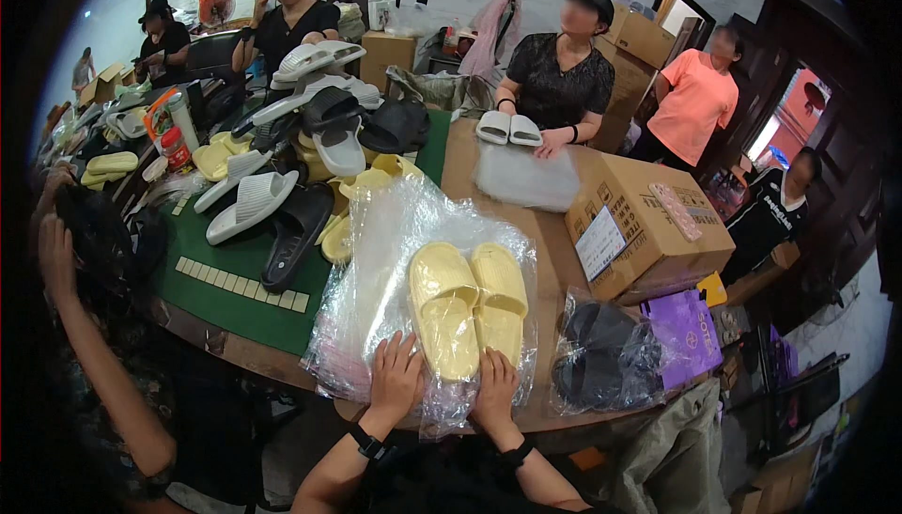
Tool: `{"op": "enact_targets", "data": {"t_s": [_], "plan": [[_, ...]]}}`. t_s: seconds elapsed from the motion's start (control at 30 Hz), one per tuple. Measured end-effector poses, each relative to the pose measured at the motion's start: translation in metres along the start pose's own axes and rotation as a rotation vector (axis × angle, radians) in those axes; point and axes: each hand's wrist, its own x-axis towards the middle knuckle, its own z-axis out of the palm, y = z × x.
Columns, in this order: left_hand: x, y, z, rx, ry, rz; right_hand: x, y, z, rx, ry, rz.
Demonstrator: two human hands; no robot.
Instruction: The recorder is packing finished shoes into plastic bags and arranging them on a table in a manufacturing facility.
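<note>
A pair of pale yellow slippers (449,312) lies side by side on a clear plastic bag, over a stack of clear plastic bags (376,260) at the table's near edge. Shiny film shows around the pair; whether it is fully inside a bag I cannot tell. My left hand (396,381) rests on the film beside the left slipper's heel, fingers spread. At the right slipper's heel, my right hand (495,390) has its fingers closed over the heel end and the film there.
Loose slippers (252,206) in white, black and yellow are heaped at the left on a green mat (211,274). Bagged black slippers (606,354), a purple box (681,335) and a carton (648,223) stand right. Across the table a person (559,68) handles white slippers (508,128). Another person's arm (103,364) reaches in left.
</note>
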Motion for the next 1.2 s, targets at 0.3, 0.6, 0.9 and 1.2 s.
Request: {"op": "enact_targets", "data": {"t_s": [0.3, 0.6, 0.9, 1.2], "plan": [[-0.003, 0.001, -0.004, 0.003, 0.002, -0.003, -0.001, -0.006, -0.052, 0.069, -0.001, 0.024], [0.000, 0.002, -0.003, -0.008, 0.017, -0.007, 0.007, 0.008, -0.104, 0.034, -0.210, 0.306], [-0.004, 0.000, -0.002, 0.010, 0.030, -0.003, -0.003, 0.022, -0.116, 0.953, -1.142, 0.462], [-0.001, 0.001, -0.002, 0.009, 0.016, -0.003, -0.023, -0.017, -0.067, 1.689, -1.207, 0.432]]}}
